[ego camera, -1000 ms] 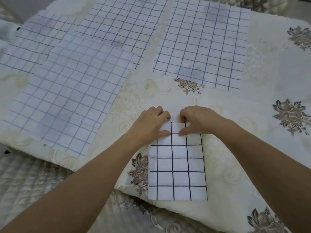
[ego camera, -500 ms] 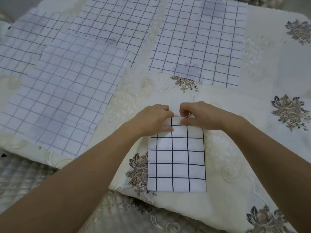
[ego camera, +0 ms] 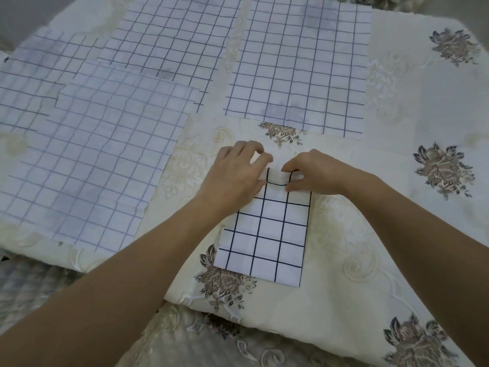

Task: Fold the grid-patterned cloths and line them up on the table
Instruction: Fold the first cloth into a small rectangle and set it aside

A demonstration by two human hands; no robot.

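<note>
Folded cloth (ego camera: 267, 234) — a narrow white strip with bold dark grid lines — lies in the lower centre of the frame, its far short edge caught by both hands. The left hand (ego camera: 238, 178) pinches the strip's upper left corner, thumb on top and fingers curled past the edge. The right hand (ego camera: 315, 173) pinches the upper right corner between thumb and forefinger. The edge between them looks raised a little off the floral tablecloth (ego camera: 397, 207).

From that grip, the step in hand looks like a further fold, bringing the far edge toward the near one to halve the strip. That calls for keeping both corners level so the grid lines meet, then pressing the crease flat.

Further out, unfolded cloths lie flat: the left cloth (ego camera: 92, 154), the upper-right cloth (ego camera: 299, 70), and two overlapped upper-left cloths (ego camera: 172, 43) — none folded yet.
</note>
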